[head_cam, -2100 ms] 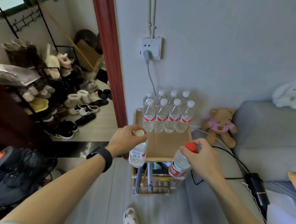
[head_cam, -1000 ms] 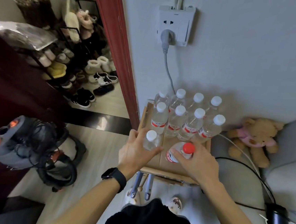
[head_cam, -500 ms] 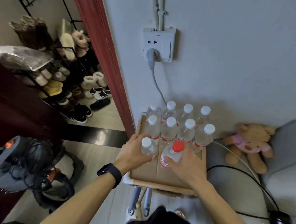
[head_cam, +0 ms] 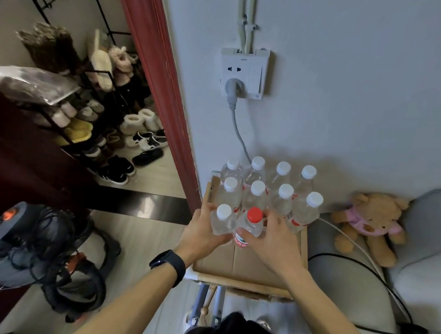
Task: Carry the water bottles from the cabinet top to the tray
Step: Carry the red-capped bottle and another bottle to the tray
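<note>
Two bottles stand upright, long axes vertical, side by side and touching, near the tray's (head_cam: 243,283) left edge. They sit just in front of the eight bottles (head_cam: 268,191) ranked in two rows along its far edge.

The left hand (head_cam: 202,232) wraps the white-capped bottle (head_cam: 223,221) from its left side, fingers curled round the body. The right hand (head_cam: 274,239) clasps the red-capped bottle (head_cam: 251,226) from its right.

So each bottle lies inward of its own hand, with the pair between the palms. The hands hide both bases, so the bottles may or may not be resting on the tray floor.

Letting go probably means opening each hand outward toward its own side edge. The right fingertips are close to the second-row bottles and risk nudging one.
</note>
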